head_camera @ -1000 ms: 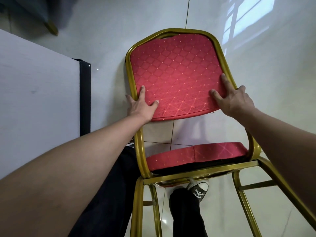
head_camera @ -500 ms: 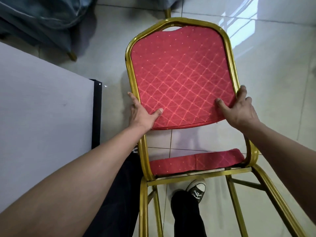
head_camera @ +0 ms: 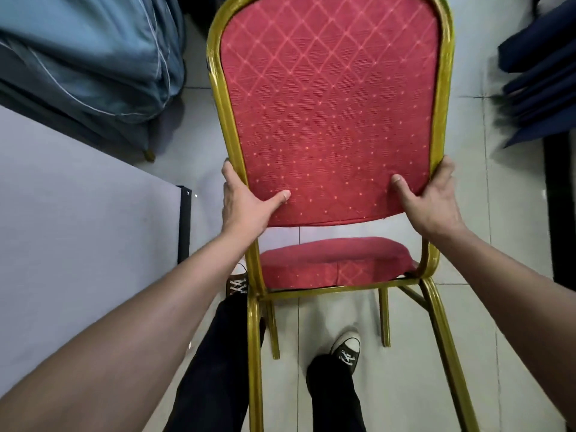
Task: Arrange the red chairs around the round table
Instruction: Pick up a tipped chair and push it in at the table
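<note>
While the person is carrying the red chair (head_camera: 330, 120) past the grey table (head_camera: 78, 244), a gold leg is risking a knock against the walking feet. Left hand (head_camera: 246, 204) and right hand (head_camera: 430, 201) are clasping the backrest's lower corners, thumbs pressing the fabric, seat hanging below both grips.

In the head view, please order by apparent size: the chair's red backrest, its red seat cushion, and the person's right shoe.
1. Backrest, largest by far.
2. Seat cushion, seen mostly edge-on, so it looks smaller than it likely is.
3. Right shoe, smallest, partly hidden by the trouser leg.
</note>
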`<state>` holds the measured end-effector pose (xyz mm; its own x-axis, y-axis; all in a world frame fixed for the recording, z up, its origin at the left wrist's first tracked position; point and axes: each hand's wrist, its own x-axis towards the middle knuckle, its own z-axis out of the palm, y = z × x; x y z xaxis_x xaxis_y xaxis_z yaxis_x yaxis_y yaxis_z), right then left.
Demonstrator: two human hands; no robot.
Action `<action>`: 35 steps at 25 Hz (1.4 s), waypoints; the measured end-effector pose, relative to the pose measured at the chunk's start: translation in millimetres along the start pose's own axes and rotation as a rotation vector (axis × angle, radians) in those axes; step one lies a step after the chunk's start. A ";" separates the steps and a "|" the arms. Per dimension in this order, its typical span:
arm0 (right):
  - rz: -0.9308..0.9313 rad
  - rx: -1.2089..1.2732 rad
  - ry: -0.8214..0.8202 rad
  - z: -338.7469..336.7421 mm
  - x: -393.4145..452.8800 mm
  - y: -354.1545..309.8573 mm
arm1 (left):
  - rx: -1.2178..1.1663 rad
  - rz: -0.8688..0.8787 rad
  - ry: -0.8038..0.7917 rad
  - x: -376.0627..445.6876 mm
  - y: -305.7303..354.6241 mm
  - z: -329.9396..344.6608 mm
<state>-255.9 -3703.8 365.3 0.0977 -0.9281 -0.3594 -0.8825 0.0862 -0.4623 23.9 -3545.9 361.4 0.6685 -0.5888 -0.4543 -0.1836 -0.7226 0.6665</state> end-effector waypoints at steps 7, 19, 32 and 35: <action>0.038 0.254 0.137 -61.1 -26.1 -11.2 | -0.175 -0.012 0.166 -28.7 74.3 -53.5; 0.082 0.603 0.177 -154.2 -119.1 9.0 | -0.576 0.011 0.142 -124.5 162.2 -94.2; -0.105 0.984 0.141 -286.5 -204.0 -55.0 | -0.648 0.155 0.477 -307.2 161.0 -175.8; -0.082 0.960 0.069 -304.0 -243.8 -36.7 | -0.485 0.242 0.352 -342.5 178.4 -200.0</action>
<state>-387.1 -3590.8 716.3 0.0881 -0.9611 -0.2618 -0.1187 0.2509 -0.9607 -93.6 -3400.7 754.1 0.8607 -0.5010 -0.0910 -0.0679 -0.2899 0.9546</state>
